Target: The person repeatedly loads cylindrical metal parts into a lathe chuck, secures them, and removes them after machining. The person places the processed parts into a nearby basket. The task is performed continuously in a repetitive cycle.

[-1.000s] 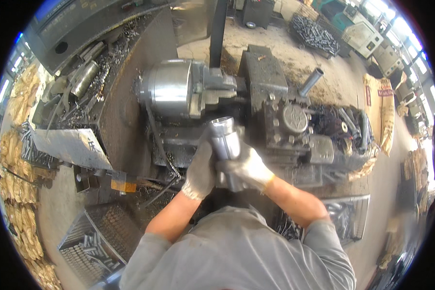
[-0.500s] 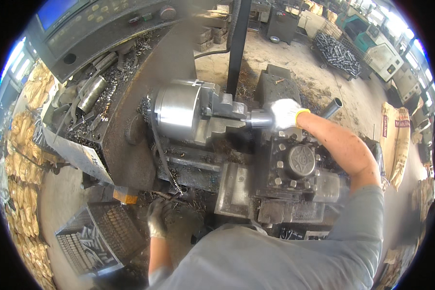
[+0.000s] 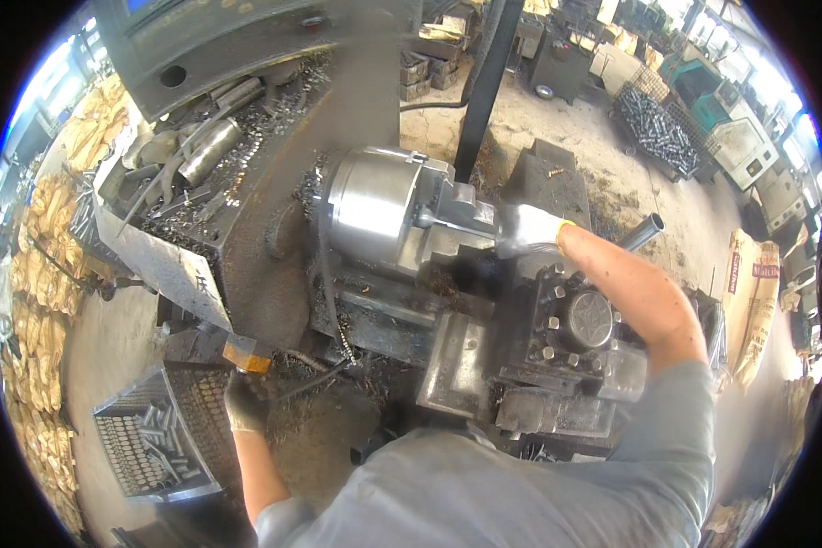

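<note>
My right hand (image 3: 532,229), in a white glove with a yellow cuff, is closed at the end of a slim shiny metal bar (image 3: 457,226). This bar runs between the jaws (image 3: 466,203) of a lathe chuck (image 3: 374,203); the fingertips are mostly hidden. Below the hand stands a bolted square tool post (image 3: 590,320). Low on the left, my left hand (image 3: 245,404), in a soiled glove, appears closed on a thin dark rod (image 3: 312,384). The rod slants up toward curled metal chips (image 3: 345,347). An orange-brown block (image 3: 247,355) sits just above that hand.
A mesh crate (image 3: 160,489) with metal pieces stands at lower left. Metal parts and chips lie on the machine tray (image 3: 205,219). A dark post (image 3: 484,100) rises behind the chuck. A pipe (image 3: 644,233) juts out past my right forearm. Wrapped stacks (image 3: 36,320) line the left.
My left hand has moved left, toward the orange-brown block. My right hand is closer to the chuck; the wide metal cylinder at its fingers no longer shows, and a slim bar does. The view has shifted.
</note>
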Demonstrator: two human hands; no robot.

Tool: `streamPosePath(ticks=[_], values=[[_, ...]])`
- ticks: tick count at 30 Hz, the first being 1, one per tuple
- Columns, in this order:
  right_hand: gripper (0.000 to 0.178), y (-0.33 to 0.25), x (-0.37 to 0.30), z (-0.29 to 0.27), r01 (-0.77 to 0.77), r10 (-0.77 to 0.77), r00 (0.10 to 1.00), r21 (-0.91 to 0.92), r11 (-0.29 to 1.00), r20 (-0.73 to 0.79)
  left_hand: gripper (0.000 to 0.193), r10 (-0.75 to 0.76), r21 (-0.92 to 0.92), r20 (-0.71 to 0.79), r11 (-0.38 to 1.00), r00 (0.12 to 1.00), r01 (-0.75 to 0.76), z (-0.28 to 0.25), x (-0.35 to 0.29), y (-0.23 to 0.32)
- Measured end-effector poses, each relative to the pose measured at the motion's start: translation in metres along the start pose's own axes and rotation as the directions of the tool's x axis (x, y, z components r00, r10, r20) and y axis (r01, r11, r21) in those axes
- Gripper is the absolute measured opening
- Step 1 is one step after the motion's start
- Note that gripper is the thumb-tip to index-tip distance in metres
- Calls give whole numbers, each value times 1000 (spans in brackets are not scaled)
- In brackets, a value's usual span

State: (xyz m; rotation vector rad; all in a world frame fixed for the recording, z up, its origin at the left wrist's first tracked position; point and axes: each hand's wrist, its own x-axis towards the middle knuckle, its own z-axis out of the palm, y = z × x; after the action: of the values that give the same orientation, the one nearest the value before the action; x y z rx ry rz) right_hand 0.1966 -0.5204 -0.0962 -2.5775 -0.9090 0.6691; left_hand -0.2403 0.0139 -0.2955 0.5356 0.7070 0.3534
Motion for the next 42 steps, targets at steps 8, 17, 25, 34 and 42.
streamPosePath(ticks=[8,17,25,34,42], values=[[67,-56,-85,-11,-128,57,860,-107,986,-508,37,518,774,-197,603,832,-192,36,-23,-7],[26,-185,-268,124,139,17,453,89,986,-891,47,484,353,874,-559,50,-750,311,-78,33],[28,-171,-281,205,168,303,688,552,817,-659,82,349,488,857,-786,379,-380,558,13,42],[27,-158,-254,234,154,121,880,517,842,-459,38,277,310,945,-583,175,-751,415,-84,-21],[34,-249,-155,283,266,-324,946,578,772,-3,30,379,987,-160,81,912,139,-106,-229,-141]])
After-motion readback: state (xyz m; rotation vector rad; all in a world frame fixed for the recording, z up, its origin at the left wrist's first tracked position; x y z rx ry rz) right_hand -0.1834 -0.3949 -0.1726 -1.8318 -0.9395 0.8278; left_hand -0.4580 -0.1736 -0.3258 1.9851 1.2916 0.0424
